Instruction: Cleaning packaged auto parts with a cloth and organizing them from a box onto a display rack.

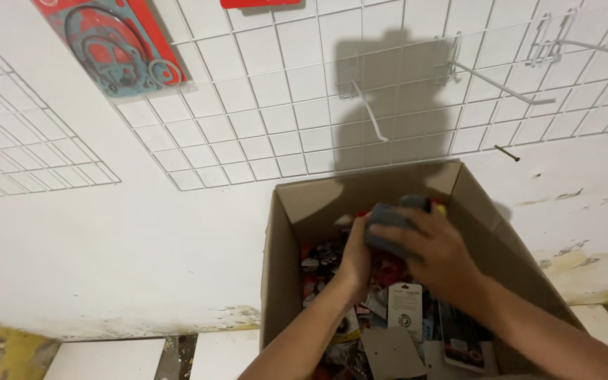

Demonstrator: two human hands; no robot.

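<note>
An open brown cardboard box (286,232) stands against a white wall, filled with several carded packets in red, black and white. Both my hands are inside it, above the packets. My right hand (434,250) grips a grey-blue cloth (388,222) and presses it over something red and yellow beneath. My left hand (355,257) reaches in beside it, fingers curled under the cloth's left edge, against the same bundle. What exactly lies under the cloth is hidden.
A white wire grid panel (283,91) hangs on the wall above the box, with bare metal hooks (490,81) at right. A red-and-teal gasket card (114,46) hangs at top left. A second grid (22,151) is at far left. Pale floor tiles lie below.
</note>
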